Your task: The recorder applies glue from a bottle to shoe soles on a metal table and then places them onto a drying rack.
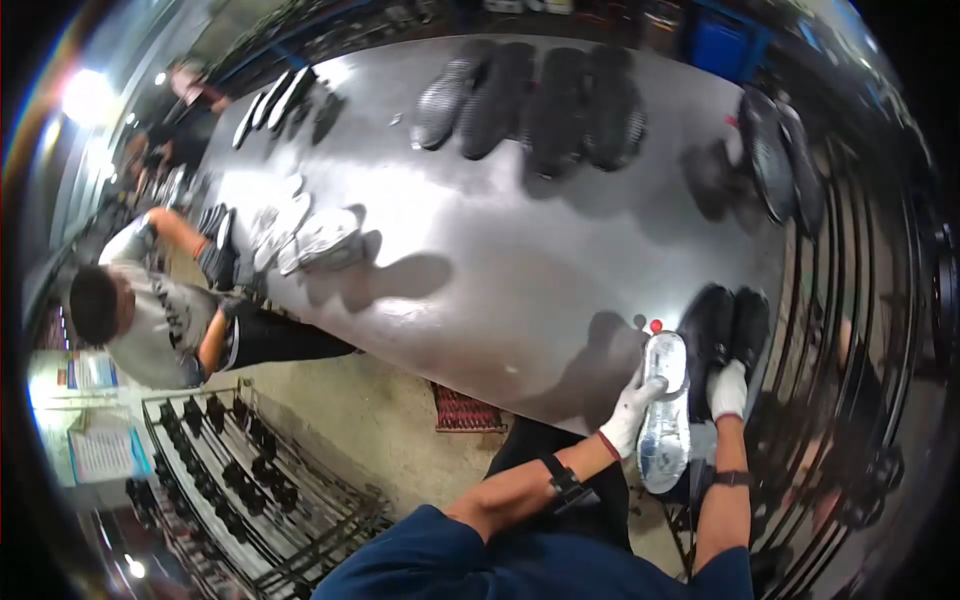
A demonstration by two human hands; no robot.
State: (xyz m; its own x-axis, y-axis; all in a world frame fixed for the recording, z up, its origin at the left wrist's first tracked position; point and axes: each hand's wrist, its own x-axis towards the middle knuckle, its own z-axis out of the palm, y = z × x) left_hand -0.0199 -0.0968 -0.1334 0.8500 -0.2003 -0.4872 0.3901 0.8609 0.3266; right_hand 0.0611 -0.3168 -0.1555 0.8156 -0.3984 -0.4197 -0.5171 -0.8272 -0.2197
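A shiny silver, sole-shaped piece (pixel 664 445) stands out over the table's near edge, gripped by my left hand (pixel 627 415) in a white glove. My thumb lies across its middle. To its right, two black shoes (pixel 706 320) rest side by side on the grey metal table (pixel 500 300), toes pointing away. My right hand (pixel 729 390), also gloved, is closed at the near end of this pair, its fingers partly hidden. Just beyond the silver piece's tip is a small red ball (pixel 656 326).
Several dark soles (pixel 555 110) lie at the table's far side, and another dark pair (pixel 770 160) at the far right. Silver pieces (pixel 325 235) sit near a co-worker (pixel 150 310) at left. Racks flank me: a shoe rack (pixel 250 470) lower left, metal bars (pixel 850 300) right.
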